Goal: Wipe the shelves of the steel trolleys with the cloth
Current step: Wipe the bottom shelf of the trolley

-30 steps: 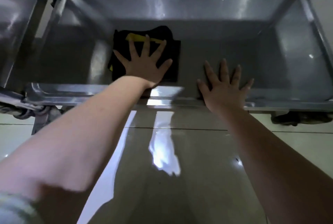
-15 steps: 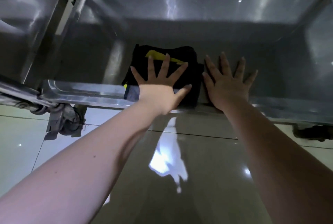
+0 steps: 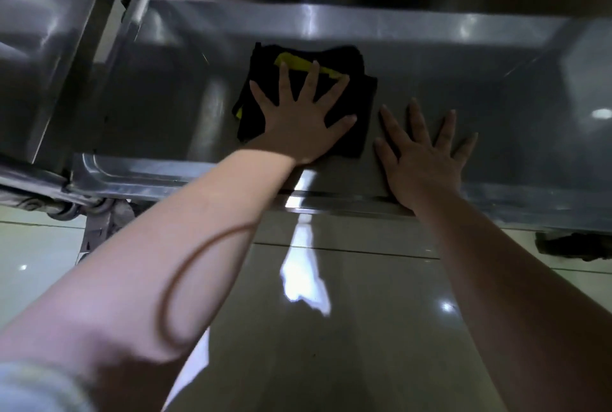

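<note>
steel trolley shelf (image 3: 159,176) spanning the view, left hand (image 3: 298,123) lying flat, fingers spread, pressing black cloth (image 3: 359,103) with yellow strip onto shelf, right hand (image 3: 424,156) resting flat, released, on bare steel just beside cloth

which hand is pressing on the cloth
The left hand, flat with fingers spread on the black and yellow cloth; the right hand rests on the bare steel shelf beside it.

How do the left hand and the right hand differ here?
The left hand presses on the cloth; the right hand lies on the bare shelf. The left hand reaches deeper in; the right hand sits nearer the front edge. Both are flat, with fingers spread.
</note>
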Available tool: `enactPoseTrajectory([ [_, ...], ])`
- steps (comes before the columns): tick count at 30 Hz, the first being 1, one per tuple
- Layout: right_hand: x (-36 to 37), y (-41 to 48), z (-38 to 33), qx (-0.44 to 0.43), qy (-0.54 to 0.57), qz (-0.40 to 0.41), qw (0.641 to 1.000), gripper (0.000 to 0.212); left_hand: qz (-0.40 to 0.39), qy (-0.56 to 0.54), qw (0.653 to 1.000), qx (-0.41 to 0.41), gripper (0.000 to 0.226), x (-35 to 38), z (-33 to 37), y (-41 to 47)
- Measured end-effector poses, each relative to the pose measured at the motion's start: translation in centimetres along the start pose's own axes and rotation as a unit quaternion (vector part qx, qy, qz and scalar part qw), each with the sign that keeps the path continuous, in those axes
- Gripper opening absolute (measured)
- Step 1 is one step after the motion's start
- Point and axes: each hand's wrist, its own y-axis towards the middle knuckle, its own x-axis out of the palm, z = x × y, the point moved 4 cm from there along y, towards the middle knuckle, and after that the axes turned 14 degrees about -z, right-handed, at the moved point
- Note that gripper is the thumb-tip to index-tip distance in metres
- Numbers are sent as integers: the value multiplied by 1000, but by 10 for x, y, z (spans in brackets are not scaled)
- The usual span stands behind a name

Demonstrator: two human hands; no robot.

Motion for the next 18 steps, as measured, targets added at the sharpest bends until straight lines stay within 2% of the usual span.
enactPoseTrajectory([
  [4, 0, -3, 1, -7, 6, 13, 1000, 55, 0, -3, 999, 51, 70, 44, -11, -84],
  [7, 1, -3, 0, -6, 1, 10, 1000, 56, -3, -20, 999, 50, 67, 52, -30, -101],
  [13, 1, -5, 1, -12, -22, -6, 1000, 61, 44, -12, 998, -34, 74, 11, -17, -4],
  [18, -2, -3, 3, -6, -9, -18, 1000, 60, 19, -3, 998, -52, 79, -16, -7, 42],
])
